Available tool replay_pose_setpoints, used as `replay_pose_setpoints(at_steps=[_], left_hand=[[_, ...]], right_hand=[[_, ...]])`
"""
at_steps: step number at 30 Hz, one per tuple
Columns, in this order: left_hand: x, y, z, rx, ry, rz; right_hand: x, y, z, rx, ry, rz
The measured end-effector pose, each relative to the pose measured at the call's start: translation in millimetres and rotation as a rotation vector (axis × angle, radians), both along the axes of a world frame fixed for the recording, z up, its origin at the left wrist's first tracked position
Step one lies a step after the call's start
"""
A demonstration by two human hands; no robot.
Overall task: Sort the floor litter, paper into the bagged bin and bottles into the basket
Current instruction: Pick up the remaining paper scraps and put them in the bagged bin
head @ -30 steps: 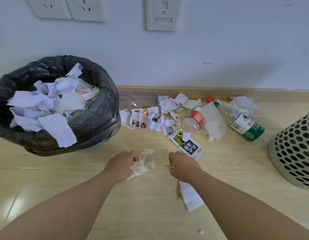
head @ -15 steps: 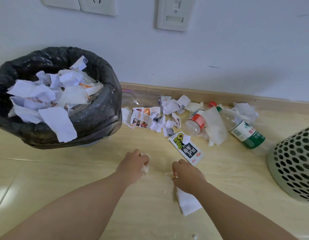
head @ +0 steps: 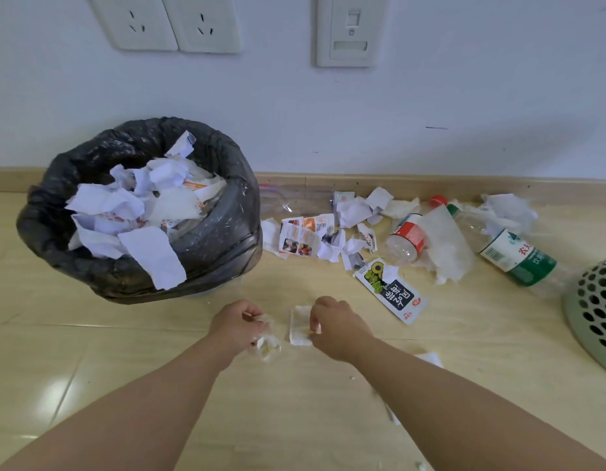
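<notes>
The left hand [head: 237, 322] pinches a crumpled tissue [head: 268, 346], the right hand [head: 335, 329] pinches a flat tissue square [head: 298, 329]; the green-labelled plastic bottle [head: 517, 258] carries Chinese writing.

The left hand [head: 238, 322] pinches a crumpled tissue [head: 268, 346], the right hand [head: 339, 329] a flat tissue [head: 299, 326]. Beyond them, leftward, stands the paper-heaped bagged bin [head: 220, 239]. Rightward lie paper scraps [head: 328, 239], a red-labelled bottle [head: 408, 236] and a green-labelled bottle [head: 514, 254], with the perforated basket [head: 597, 311] farthest right.

Pale green perforated plastic basket [head: 595, 311]: was cut off by the right edge.
Crumpled white tissue wad [head: 268, 346], held in left hand [head: 235, 322]: was blurred.
Folded white tissue square [head: 298, 329]: right edge was covered by right hand [head: 335, 329].
</notes>
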State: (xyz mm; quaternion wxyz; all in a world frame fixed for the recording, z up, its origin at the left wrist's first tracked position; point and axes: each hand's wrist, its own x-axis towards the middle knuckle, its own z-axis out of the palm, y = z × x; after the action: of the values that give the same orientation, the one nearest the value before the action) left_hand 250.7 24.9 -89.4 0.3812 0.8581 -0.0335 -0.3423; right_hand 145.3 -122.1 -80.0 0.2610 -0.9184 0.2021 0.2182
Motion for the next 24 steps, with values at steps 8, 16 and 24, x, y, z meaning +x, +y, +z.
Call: replay_pose_setpoints(at_steps=[8,16,24], left_hand=[[8.0,15.9,14.0,0.058,-0.003,-0.052],[-8.0,-10.2,29.9,-0.034,0.025,-0.074],[2.0,-52.0,112.1,-0.397,0.029,-0.004]], right_hand=[[-9.4,39.5,-10.5,-0.271,0.035,0.367],[-23.8,11.1,-0.9,0.028,0.073,-0.175],[-1.1,-16.3,53.9,0.527,-0.296,-0.816]])
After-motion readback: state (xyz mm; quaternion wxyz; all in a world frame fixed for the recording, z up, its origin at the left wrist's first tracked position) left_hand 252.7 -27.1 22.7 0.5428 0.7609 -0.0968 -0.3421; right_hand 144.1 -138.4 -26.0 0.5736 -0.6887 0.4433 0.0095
